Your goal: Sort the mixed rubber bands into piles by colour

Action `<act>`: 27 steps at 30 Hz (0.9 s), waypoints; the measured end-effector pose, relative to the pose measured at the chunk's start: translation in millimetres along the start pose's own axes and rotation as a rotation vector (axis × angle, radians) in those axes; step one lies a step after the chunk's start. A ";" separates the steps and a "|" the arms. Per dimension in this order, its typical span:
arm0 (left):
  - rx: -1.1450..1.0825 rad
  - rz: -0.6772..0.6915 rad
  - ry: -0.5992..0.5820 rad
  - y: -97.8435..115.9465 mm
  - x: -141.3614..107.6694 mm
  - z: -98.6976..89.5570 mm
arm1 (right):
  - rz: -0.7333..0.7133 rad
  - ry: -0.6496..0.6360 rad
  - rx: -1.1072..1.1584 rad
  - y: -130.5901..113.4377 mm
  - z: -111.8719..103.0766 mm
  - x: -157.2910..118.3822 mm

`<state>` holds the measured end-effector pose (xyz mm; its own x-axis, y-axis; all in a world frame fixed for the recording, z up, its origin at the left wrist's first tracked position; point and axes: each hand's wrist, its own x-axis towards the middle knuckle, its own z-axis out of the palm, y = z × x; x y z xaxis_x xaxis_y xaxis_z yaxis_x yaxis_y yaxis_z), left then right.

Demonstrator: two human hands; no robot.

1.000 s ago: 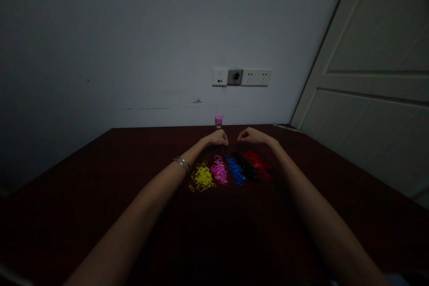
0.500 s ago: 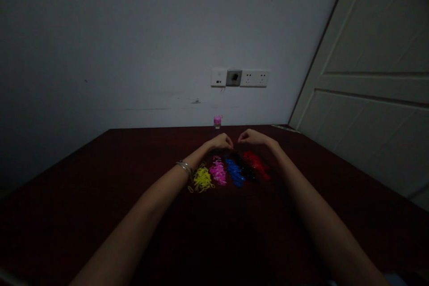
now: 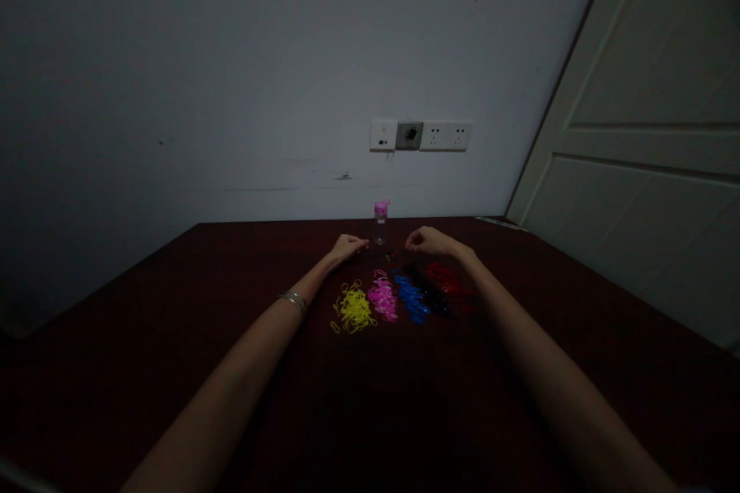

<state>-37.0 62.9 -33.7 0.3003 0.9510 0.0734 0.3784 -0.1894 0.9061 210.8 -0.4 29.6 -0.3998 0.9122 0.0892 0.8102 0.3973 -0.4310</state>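
Observation:
My left hand (image 3: 348,246) is at the left of a small clear bottle with a pink cap (image 3: 380,208), its fingers pressed together in a pinch. Whatever they may hold is too small to make out. Opposite it, my right hand (image 3: 428,241) has thumb and fingers curled together above the dark pile; their contents, if any, are hidden. A tiny reddish and yellowish thing (image 3: 390,256) lies between the hands. Nearer to me are piles of small loops like rubber bands: yellow (image 3: 354,308), pink (image 3: 382,297), blue (image 3: 412,299), black (image 3: 435,297) and red (image 3: 448,281).
The dark reddish table (image 3: 370,400) meets a pale wall (image 3: 260,92) at its back edge. Wall sockets (image 3: 445,136) sit above the bottle. A panelled door (image 3: 647,139) stands at the right. The light is dim.
My left hand has moved left, away from my right hand, uncovering the bottle's lower part and the tiny thing. My right hand stays nearly in place. The view has shifted slightly.

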 end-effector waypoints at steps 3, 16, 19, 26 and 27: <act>-0.022 0.019 0.070 -4.0 -0.1 2.3 | -0.046 0.033 -0.012 1.3 11.0 5.7; -0.033 0.101 0.226 -11.5 -3.9 4.6 | -0.182 0.044 -0.099 -27.0 45.4 45.1; -0.057 0.097 0.241 -10.8 -4.5 4.2 | -0.179 0.009 -0.182 -37.1 48.4 52.3; -0.063 0.049 0.286 -7.9 -4.5 3.7 | -0.119 -0.128 -0.329 -53.9 48.9 59.3; -0.066 0.056 0.284 -8.5 -4.2 3.8 | -0.116 -0.140 -0.336 -54.9 48.8 59.7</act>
<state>-38.1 59.6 -43.3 0.0587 0.9716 0.2293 0.3073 -0.2361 0.9218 121.5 27.5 14.8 -0.5331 0.8459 -0.0135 0.8421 0.5290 -0.1048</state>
